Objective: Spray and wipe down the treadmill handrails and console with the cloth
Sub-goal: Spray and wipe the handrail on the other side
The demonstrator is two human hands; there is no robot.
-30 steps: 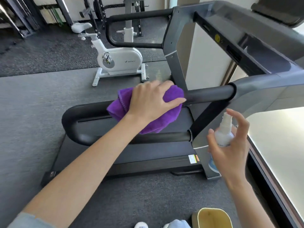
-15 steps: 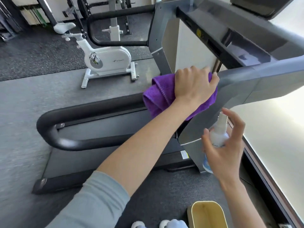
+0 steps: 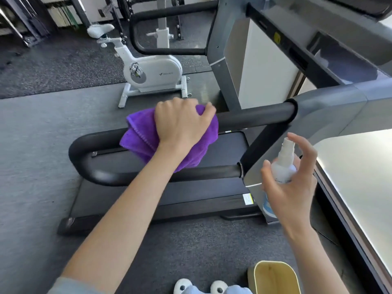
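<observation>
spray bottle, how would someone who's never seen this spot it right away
Find the treadmill's near handrail, then look below its right end. There the right hand holds a small white spray bottle, the only pale, nozzle-topped thing among the dark bars.

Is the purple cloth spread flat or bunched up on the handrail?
Bunched. The purple cloth is folded into thick layers, draped over the near handrail, with the left hand curled over it.

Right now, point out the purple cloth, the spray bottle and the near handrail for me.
purple cloth (image 3: 135,136): head view, on its bare folded left part.
spray bottle (image 3: 283,169): head view, on its white body below the nozzle.
near handrail (image 3: 254,117): head view, on the bare black upper bar.
</observation>
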